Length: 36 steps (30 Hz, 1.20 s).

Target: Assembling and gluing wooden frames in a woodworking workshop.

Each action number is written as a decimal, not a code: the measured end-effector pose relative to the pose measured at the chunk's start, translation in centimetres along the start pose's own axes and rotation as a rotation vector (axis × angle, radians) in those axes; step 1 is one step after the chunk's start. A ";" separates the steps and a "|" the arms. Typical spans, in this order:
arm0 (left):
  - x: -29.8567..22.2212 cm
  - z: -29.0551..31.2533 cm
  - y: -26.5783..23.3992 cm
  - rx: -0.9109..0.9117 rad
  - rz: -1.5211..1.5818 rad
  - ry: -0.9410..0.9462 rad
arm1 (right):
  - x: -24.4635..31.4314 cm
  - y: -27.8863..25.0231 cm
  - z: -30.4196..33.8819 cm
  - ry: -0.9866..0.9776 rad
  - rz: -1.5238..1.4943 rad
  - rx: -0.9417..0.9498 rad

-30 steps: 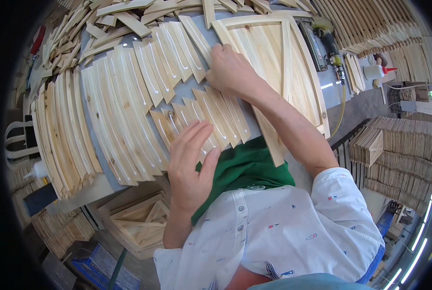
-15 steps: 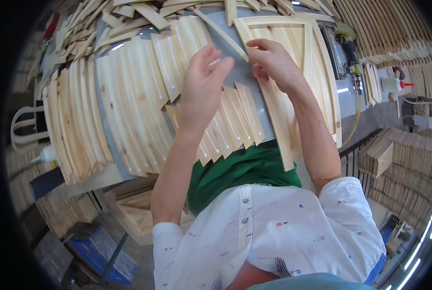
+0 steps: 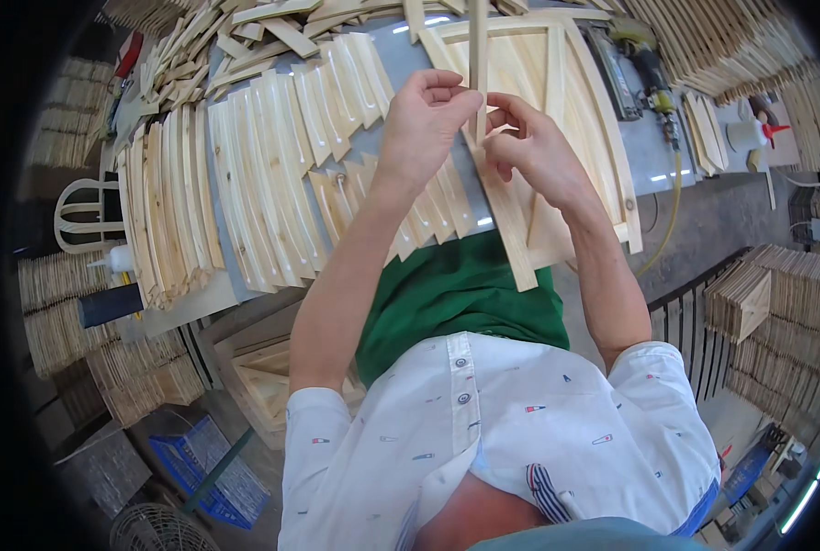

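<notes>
A narrow wooden strip [image 3: 479, 46] stands out away from me, above a panel's edge. My left hand [image 3: 426, 129] pinches it with thumb and fingertips. My right hand [image 3: 537, 151] is closed around its near end, fingers bent. Below them lies a wooden panel [image 3: 516, 78] with a raised frame and a diagonal bar. A flat board [image 3: 509, 230] runs along its left side and juts over the table's front edge. Left of the hands, rows of angled-end slats [image 3: 341, 92] and longer slats [image 3: 263, 184] carry white glue lines.
Loose wood offcuts [image 3: 245, 46] heap at the back. An air nailer [image 3: 651, 78] with a yellow hose lies right of the panel, near a white glue bottle [image 3: 748, 135] with a red tip. More slats [image 3: 167, 202] stand on the left. Stacked panels [image 3: 782, 312] rise at the right.
The strip has swung from slanting leftward to pointing straight away from me. My left hand has moved right and taken hold of it beside my right hand. The view has shifted slightly.
</notes>
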<state>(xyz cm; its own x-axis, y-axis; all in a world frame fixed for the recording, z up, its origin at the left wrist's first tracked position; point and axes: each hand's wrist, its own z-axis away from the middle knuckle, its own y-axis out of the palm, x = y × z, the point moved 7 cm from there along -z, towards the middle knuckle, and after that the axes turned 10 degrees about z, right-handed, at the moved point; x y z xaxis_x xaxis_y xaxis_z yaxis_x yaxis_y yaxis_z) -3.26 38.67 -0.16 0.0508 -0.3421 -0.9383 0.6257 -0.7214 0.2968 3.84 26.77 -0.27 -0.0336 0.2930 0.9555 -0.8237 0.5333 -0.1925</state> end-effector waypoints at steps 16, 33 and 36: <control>-2.7 0.8 4.3 0.451 -1.158 1.146 | 4.0 -5.0 0.9 -0.722 1.321 -0.228; 2.0 -2.3 1.9 0.122 -1.178 0.854 | -0.4 -3.3 -8.1 -0.292 1.163 -0.223; 1.9 -2.3 2.2 0.136 -1.166 0.850 | -1.0 -3.5 -8.2 -0.339 1.128 -0.250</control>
<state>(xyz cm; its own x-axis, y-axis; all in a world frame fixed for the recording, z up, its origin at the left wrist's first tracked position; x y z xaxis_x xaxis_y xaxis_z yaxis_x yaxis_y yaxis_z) 0.03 37.87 -1.67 0.0421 0.8875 -0.4590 0.5578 -0.4020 -0.7261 11.36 31.13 -2.43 -0.8421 0.4905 0.2242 -0.1035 0.2610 -0.9598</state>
